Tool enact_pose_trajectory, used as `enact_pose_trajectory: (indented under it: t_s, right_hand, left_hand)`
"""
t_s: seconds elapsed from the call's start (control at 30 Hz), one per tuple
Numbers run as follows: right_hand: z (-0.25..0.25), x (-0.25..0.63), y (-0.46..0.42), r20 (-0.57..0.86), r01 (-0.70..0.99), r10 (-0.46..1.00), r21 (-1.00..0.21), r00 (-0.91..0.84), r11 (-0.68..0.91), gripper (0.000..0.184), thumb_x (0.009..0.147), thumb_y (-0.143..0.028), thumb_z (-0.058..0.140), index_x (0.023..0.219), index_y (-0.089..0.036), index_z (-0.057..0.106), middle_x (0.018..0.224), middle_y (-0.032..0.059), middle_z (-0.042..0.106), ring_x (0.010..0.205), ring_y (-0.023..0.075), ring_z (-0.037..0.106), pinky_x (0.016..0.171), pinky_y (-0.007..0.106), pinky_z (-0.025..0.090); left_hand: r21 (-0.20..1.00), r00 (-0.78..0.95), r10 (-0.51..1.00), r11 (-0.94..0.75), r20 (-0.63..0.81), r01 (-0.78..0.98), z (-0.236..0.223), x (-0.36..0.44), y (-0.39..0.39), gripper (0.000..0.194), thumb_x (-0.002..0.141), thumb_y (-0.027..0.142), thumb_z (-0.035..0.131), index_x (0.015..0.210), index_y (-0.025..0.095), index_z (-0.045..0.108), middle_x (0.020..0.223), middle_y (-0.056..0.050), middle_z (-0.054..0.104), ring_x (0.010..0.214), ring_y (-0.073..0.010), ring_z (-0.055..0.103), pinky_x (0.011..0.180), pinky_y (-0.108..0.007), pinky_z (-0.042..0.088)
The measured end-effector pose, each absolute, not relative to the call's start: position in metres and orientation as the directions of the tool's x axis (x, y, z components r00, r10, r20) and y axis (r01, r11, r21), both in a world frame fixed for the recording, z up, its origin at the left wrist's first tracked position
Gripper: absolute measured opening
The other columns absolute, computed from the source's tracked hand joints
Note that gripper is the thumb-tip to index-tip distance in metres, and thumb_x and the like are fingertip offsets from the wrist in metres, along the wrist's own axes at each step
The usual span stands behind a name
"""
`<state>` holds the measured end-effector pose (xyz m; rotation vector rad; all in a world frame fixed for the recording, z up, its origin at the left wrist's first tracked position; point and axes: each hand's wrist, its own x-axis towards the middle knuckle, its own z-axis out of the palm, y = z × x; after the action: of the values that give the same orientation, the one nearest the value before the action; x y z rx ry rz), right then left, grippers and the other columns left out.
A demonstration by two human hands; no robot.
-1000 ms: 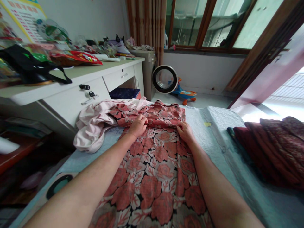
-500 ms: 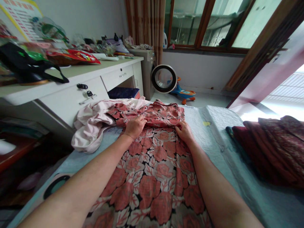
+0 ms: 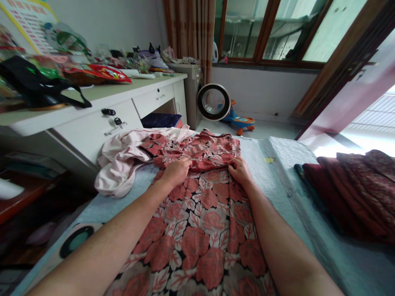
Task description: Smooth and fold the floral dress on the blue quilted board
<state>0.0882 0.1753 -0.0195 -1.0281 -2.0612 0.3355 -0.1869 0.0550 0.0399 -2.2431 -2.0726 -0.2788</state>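
A floral dress (image 3: pixel 203 222) with red roses lies spread along the pale blue bed cover (image 3: pixel 286 176). My left hand (image 3: pixel 175 171) is curled on the dress at its gathered waist, fingers pinching the cloth. My right hand (image 3: pixel 240 170) grips the same waist seam a little to the right. The bodice of the dress is bunched up just beyond both hands. A pale pink garment (image 3: pixel 123 158) lies crumpled at the left, touching the dress top.
A white desk (image 3: pixel 101 107) with drawers and heaped clutter stands at the left. A stack of dark red folded cloth (image 3: pixel 354 193) rests on the bed's right side. A round fan (image 3: pixel 214 102) and a toy car (image 3: pixel 240 122) sit on the floor beyond.
Both hands have drawn back slightly toward me along the waist, and the left hand's fingers have curled tighter on the cloth. The bodice is more bunched.
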Motion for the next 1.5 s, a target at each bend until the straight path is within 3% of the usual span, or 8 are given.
enact_pose_trajectory:
  t_s: [0.23, 0.4, 0.53, 0.8, 0.87, 1.03, 1.23, 1.5]
  right_hand:
    - [-0.013, 0.087, 0.167, 0.524, 0.626, 0.760, -0.457, -0.385, 0.632, 0.019, 0.073, -0.022, 0.058, 0.089, -0.023, 0.067, 0.095, 0.0060, 0.059, 0.094, 0.0235, 0.054, 0.089, 0.039, 0.045]
    - [-0.002, 0.081, 0.154, 0.509, 0.666, 0.730, -0.348, -0.457, 0.659, 0.027, 0.076, -0.018, 0.062, 0.101, -0.025, 0.068, 0.119, 0.0088, 0.058, 0.112, 0.0300, 0.046, 0.097, 0.047, 0.040]
    - [-0.001, 0.080, 0.151, 0.469, 0.671, 0.742, -0.350, -0.479, 0.654, 0.029, 0.077, -0.012, 0.059, 0.098, -0.027, 0.072, 0.118, 0.0075, 0.058, 0.112, 0.0296, 0.045, 0.100, 0.049, 0.038]
    - [-0.007, 0.080, 0.155, 0.511, 0.656, 0.736, -0.375, -0.444, 0.655, 0.018, 0.085, -0.018, 0.056, 0.090, -0.025, 0.071, 0.109, 0.0079, 0.061, 0.105, 0.0277, 0.048, 0.096, 0.045, 0.040]
    - [-0.006, 0.080, 0.156, 0.518, 0.647, 0.732, -0.380, -0.443, 0.661, 0.017, 0.086, -0.018, 0.054, 0.092, -0.025, 0.069, 0.106, 0.0082, 0.062, 0.103, 0.0271, 0.049, 0.096, 0.045, 0.041]
    - [-0.005, 0.081, 0.159, 0.538, 0.631, 0.732, -0.408, -0.418, 0.660, 0.016, 0.083, -0.016, 0.051, 0.087, -0.023, 0.065, 0.096, 0.0079, 0.061, 0.095, 0.0255, 0.052, 0.095, 0.043, 0.042]
    - [-0.003, 0.080, 0.158, 0.549, 0.635, 0.729, -0.403, -0.409, 0.659, 0.012, 0.082, -0.017, 0.051, 0.083, -0.023, 0.061, 0.091, 0.0077, 0.060, 0.091, 0.0254, 0.052, 0.090, 0.041, 0.044]
    - [0.000, 0.080, 0.158, 0.563, 0.621, 0.722, -0.412, -0.402, 0.667, 0.012, 0.079, -0.014, 0.050, 0.080, -0.024, 0.058, 0.086, 0.0066, 0.060, 0.088, 0.0247, 0.053, 0.088, 0.038, 0.044]
  left_hand:
    - [0.115, 0.169, 0.955, -0.201, 0.244, 0.973, 0.031, -0.188, 0.058, 0.020, 0.080, 0.008, 0.058, 0.094, 0.022, 0.064, 0.100, -0.005, 0.069, 0.097, -0.0214, 0.065, 0.088, -0.030, 0.049]
    - [0.119, 0.116, 0.967, -0.146, 0.226, 0.982, 0.024, -0.187, 0.063, 0.016, 0.082, 0.010, 0.056, 0.087, 0.021, 0.066, 0.093, -0.005, 0.068, 0.091, -0.0209, 0.066, 0.083, -0.030, 0.050]
    - [0.121, 0.117, 0.965, -0.149, 0.234, 0.981, 0.028, -0.187, 0.067, 0.019, 0.085, 0.012, 0.052, 0.086, 0.021, 0.069, 0.096, -0.006, 0.068, 0.089, -0.0207, 0.067, 0.079, -0.029, 0.051]
    - [0.482, -0.044, 0.938, -0.137, 0.344, 0.865, 0.041, -0.193, 0.073, 0.015, 0.089, 0.017, 0.048, 0.089, 0.021, 0.062, 0.077, 0.000, 0.069, 0.071, -0.0163, 0.068, 0.069, -0.025, 0.050]
    - [0.451, -0.044, 0.928, -0.138, 0.371, 0.882, 0.041, -0.196, 0.074, 0.014, 0.089, 0.016, 0.048, 0.091, 0.021, 0.061, 0.081, -0.001, 0.070, 0.076, -0.0177, 0.068, 0.073, -0.027, 0.051]
    - [0.160, 0.153, 0.920, -0.223, 0.360, 0.962, 0.043, -0.201, 0.072, 0.029, 0.081, 0.005, 0.048, 0.101, 0.021, 0.062, 0.104, -0.006, 0.067, 0.096, -0.0215, 0.064, 0.088, -0.032, 0.049]
    - [-0.115, 0.167, 0.922, -0.135, 0.350, 0.984, 0.051, -0.196, 0.063, 0.024, 0.083, 0.007, 0.047, 0.093, 0.018, 0.065, 0.098, -0.013, 0.064, 0.099, -0.0291, 0.058, 0.083, -0.040, 0.047]
    - [0.005, 0.103, 0.889, -0.118, 0.445, 0.993, 0.054, -0.192, 0.068, 0.024, 0.085, 0.010, 0.046, 0.098, 0.019, 0.064, 0.098, -0.010, 0.062, 0.095, -0.0260, 0.059, 0.088, -0.038, 0.046]
